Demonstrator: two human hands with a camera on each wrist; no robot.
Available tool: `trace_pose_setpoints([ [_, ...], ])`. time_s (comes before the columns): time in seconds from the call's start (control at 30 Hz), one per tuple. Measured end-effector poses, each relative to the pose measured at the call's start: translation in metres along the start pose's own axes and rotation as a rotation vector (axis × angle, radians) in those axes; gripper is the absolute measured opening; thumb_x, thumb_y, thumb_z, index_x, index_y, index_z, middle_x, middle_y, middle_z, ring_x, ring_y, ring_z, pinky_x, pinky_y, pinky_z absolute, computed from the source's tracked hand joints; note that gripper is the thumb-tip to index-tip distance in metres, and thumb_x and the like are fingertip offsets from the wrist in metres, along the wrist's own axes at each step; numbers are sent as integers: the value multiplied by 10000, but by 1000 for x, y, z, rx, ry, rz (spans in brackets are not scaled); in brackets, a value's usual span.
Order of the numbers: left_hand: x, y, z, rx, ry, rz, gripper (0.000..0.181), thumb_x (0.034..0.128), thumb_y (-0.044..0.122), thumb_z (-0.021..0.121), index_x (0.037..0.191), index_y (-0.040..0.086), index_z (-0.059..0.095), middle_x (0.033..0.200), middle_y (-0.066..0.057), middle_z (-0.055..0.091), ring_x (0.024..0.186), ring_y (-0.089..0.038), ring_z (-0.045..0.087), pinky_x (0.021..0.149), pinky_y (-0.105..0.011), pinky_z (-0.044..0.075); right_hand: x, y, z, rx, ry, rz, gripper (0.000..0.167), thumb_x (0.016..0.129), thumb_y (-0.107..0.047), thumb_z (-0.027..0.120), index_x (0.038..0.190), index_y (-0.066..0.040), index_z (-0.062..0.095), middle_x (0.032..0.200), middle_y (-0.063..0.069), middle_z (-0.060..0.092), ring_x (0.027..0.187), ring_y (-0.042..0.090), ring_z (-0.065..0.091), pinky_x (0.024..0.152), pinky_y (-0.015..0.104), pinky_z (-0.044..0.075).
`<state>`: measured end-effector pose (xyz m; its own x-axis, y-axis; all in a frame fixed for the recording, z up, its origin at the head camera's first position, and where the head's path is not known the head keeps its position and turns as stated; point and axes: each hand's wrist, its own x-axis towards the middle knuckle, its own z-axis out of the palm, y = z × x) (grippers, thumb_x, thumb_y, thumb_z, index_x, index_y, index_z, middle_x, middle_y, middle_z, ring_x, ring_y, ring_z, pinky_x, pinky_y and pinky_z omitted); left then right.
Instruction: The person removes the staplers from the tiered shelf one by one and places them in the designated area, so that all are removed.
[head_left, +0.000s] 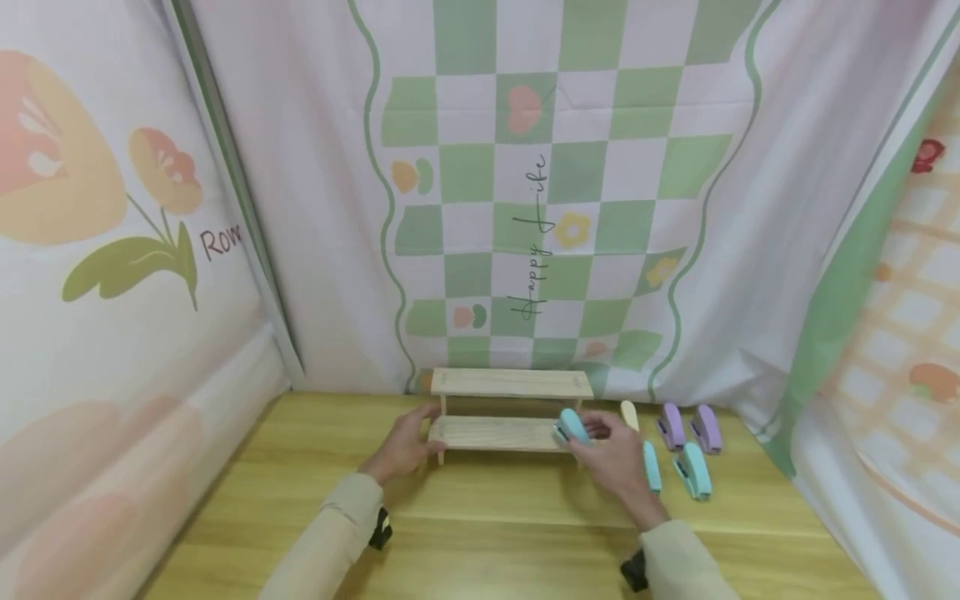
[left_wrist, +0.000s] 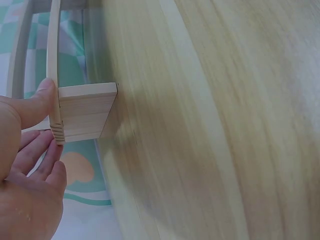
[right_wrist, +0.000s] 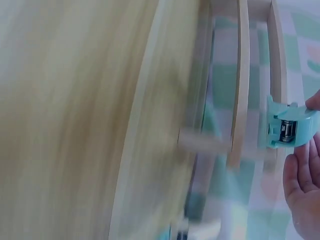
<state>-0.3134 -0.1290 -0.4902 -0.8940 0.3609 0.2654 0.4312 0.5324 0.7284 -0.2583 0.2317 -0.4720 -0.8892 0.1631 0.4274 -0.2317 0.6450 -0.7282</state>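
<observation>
A small two-tier wooden rack point(head_left: 487, 433) stands on the table against the back cloth. At the left end of its lower board, my left hand point(head_left: 405, 446) grips the wood. The left wrist view shows the thumb and fingertips on the board's end point(left_wrist: 56, 112), above a leg. My right hand point(head_left: 617, 457) holds a light blue stapler point(head_left: 573, 426) between thumb and fingers, over the lower board's right end. In the right wrist view the stapler point(right_wrist: 292, 125) appears beside the board; whether it touches the wood, I cannot tell.
Right of the rack on the wooden table point(head_left: 480, 525) stand two purple staplers point(head_left: 672, 427), two light blue staplers point(head_left: 694, 472) and a cream one point(head_left: 629, 414), partly hidden by my right hand. Printed cloth point(head_left: 555, 175) hangs behind the table and along both sides.
</observation>
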Motion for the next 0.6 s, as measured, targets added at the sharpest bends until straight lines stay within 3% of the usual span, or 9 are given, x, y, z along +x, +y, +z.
trace_pose_setpoints([
  [0.13, 0, 0, 0, -12, -4, -8, 641, 895, 33, 806, 1460, -69, 522, 1471, -316, 583, 1400, -488, 540, 1215, -627, 424, -4, 21, -39, -92, 20, -75, 359, 761, -67, 898, 1084, -20, 748, 971, 111, 778, 851, 130, 677, 773, 221, 604],
  [0.27, 0, 0, 0, -23, -6, -3, 638, 898, 33, 803, 1460, -71, 521, 1471, -316, 583, 1401, -497, 534, 1215, -633, 420, -6, 41, -79, -156, 33, -129, 388, 744, -67, 912, 1082, 10, 739, 972, 153, 777, 821, 5, 637, 736, 164, 589],
  [0.47, -1, -1, 1, -23, -1, -12, 637, 894, 34, 807, 1457, -68, 527, 1468, -296, 595, 1398, -484, 542, 1214, -625, 426, -5, 82, -132, -237, 63, -114, 414, 749, -100, 921, 1104, 1, 733, 1001, 197, 779, 811, -143, 556, 699, 44, 466],
  [0.6, 0, -1, 0, -25, -4, -14, 647, 901, 44, 803, 1468, -76, 514, 1479, -310, 580, 1405, -484, 536, 1220, -623, 419, -5, 111, -159, -306, 101, -67, 439, 756, -158, 928, 1116, 2, 735, 995, 203, 788, 783, -197, 508, 700, 46, 392],
])
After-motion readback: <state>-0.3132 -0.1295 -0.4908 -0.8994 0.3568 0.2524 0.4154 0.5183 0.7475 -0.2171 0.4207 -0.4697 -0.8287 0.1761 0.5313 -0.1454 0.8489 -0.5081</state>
